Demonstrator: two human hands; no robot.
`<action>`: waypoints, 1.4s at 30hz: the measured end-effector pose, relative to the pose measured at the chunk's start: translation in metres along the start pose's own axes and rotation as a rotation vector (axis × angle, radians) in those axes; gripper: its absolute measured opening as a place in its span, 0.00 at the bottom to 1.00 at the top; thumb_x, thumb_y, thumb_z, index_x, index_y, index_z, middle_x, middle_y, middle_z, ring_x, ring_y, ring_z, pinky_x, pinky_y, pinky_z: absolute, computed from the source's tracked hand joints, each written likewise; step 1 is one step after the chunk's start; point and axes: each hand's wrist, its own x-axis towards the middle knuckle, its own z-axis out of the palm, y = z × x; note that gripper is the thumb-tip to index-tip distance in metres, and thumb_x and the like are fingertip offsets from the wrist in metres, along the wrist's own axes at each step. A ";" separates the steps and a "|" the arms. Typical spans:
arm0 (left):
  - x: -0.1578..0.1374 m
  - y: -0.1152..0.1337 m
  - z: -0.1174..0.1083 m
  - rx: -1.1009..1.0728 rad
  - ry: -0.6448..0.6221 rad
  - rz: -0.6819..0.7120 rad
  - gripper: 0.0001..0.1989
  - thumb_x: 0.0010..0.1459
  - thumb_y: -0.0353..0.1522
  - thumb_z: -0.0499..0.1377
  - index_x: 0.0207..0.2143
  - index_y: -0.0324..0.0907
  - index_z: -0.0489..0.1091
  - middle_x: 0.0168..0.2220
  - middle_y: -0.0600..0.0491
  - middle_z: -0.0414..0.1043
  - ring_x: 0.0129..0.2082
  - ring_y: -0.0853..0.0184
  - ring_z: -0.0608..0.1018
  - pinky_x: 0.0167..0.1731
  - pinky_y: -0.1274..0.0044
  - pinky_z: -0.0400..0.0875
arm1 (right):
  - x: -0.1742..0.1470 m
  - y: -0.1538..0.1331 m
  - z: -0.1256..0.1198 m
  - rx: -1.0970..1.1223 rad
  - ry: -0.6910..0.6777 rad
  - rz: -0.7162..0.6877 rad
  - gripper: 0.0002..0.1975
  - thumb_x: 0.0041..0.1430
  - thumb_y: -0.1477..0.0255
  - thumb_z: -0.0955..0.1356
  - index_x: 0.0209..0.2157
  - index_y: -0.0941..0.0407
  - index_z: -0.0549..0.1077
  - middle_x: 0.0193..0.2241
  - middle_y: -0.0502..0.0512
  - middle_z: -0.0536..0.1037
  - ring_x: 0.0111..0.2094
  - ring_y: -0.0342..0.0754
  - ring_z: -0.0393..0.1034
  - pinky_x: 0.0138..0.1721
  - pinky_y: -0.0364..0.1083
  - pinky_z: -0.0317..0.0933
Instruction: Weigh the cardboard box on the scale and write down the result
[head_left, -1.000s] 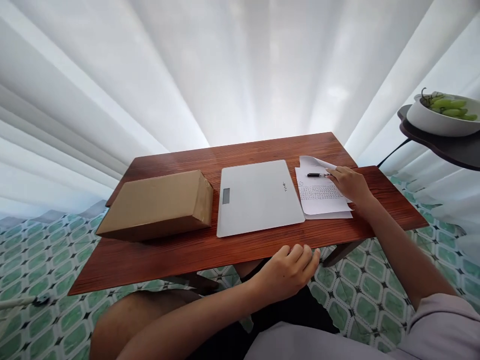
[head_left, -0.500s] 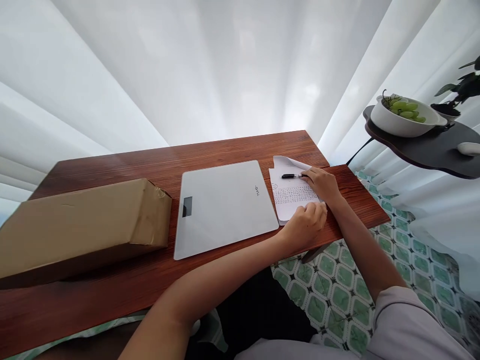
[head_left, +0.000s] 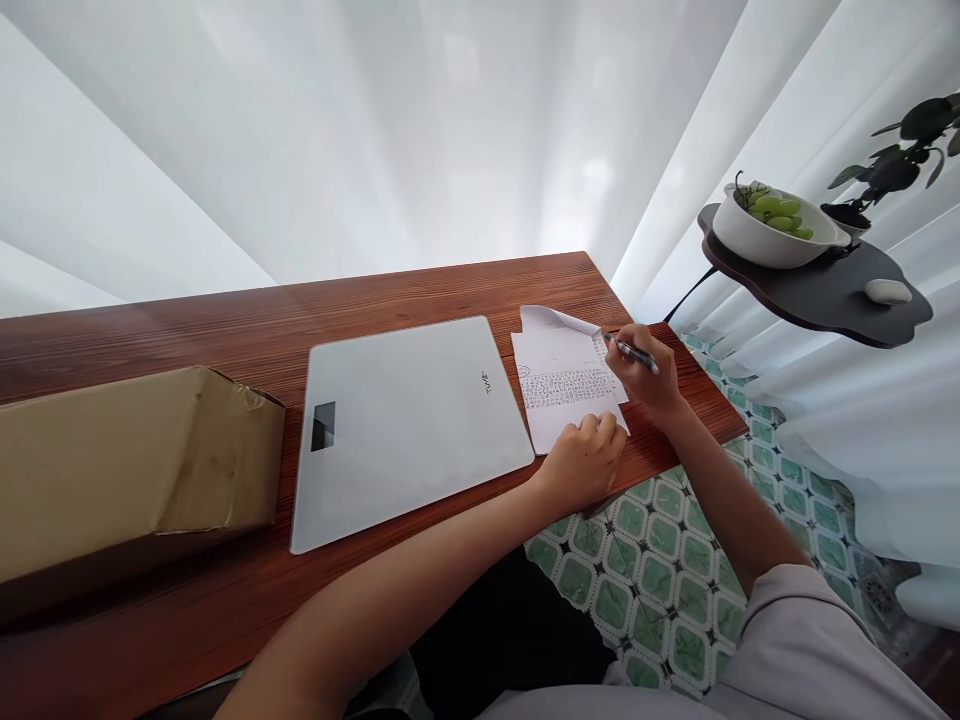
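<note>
The left hand (head_left: 583,462) lies loosely curled, forearm stretched across; the right hand (head_left: 646,378) pinches closed, seemingly in a writing grip, wrist bent.

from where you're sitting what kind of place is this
Probably a room at home: sheer white curtains behind a low red-brown wooden table, patterned green floor tiles, and a white bowl of green grapes on a dark side shelf.

Bare forearms; pale lilac-grey short sleeve (head_left: 810,640) at right shoulder; black garment (head_left: 510,630) on lap.
</note>
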 end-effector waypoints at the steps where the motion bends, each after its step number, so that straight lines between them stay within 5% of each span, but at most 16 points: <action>1: 0.000 0.000 0.000 -0.014 -0.007 -0.005 0.09 0.64 0.30 0.45 0.39 0.37 0.64 0.36 0.47 0.63 0.31 0.64 0.67 0.21 0.73 0.52 | -0.003 0.002 -0.004 0.056 0.006 0.043 0.11 0.63 0.61 0.63 0.35 0.54 0.65 0.26 0.53 0.74 0.28 0.47 0.69 0.35 0.46 0.63; 7: 0.001 -0.003 0.003 -0.049 -0.012 -0.038 0.11 0.65 0.33 0.46 0.43 0.38 0.63 0.52 0.40 0.67 0.35 0.62 0.70 0.22 0.73 0.58 | -0.021 0.020 -0.015 0.473 -0.267 0.227 0.14 0.64 0.63 0.57 0.45 0.56 0.65 0.28 0.55 0.80 0.28 0.49 0.76 0.29 0.46 0.69; 11: 0.000 -0.004 0.004 -0.020 -0.044 -0.036 0.15 0.65 0.34 0.45 0.49 0.36 0.63 0.64 0.37 0.58 0.38 0.61 0.71 0.24 0.72 0.62 | -0.028 0.026 -0.013 0.754 -0.295 0.338 0.14 0.62 0.59 0.64 0.30 0.55 0.69 0.22 0.52 0.77 0.22 0.46 0.72 0.24 0.44 0.67; 15: 0.000 -0.004 0.003 -0.033 -0.061 -0.029 0.16 0.65 0.33 0.45 0.50 0.36 0.64 0.64 0.39 0.59 0.40 0.60 0.72 0.25 0.72 0.64 | -0.030 0.027 -0.010 0.747 -0.275 0.346 0.19 0.61 0.57 0.66 0.23 0.55 0.65 0.11 0.45 0.65 0.12 0.40 0.58 0.15 0.40 0.56; 19: 0.001 -0.004 0.003 -0.049 -0.073 -0.039 0.16 0.65 0.34 0.45 0.50 0.36 0.64 0.64 0.39 0.59 0.42 0.60 0.72 0.27 0.72 0.66 | -0.032 0.025 -0.010 0.741 -0.357 0.356 0.19 0.62 0.54 0.64 0.27 0.55 0.68 0.15 0.49 0.73 0.14 0.43 0.65 0.14 0.42 0.59; 23: 0.001 -0.005 0.004 -0.070 -0.074 -0.041 0.14 0.65 0.33 0.44 0.48 0.37 0.64 0.63 0.40 0.60 0.41 0.59 0.72 0.27 0.72 0.66 | -0.033 0.020 -0.010 0.657 -0.384 0.351 0.20 0.55 0.58 0.71 0.23 0.53 0.60 0.12 0.45 0.68 0.11 0.41 0.60 0.12 0.40 0.54; 42: 0.001 -0.005 0.005 -0.082 -0.041 -0.048 0.17 0.65 0.33 0.44 0.51 0.36 0.64 0.63 0.40 0.61 0.40 0.60 0.72 0.26 0.72 0.66 | -0.034 0.017 -0.005 0.552 -0.401 0.362 0.14 0.62 0.65 0.64 0.24 0.53 0.60 0.13 0.45 0.69 0.12 0.42 0.60 0.12 0.41 0.55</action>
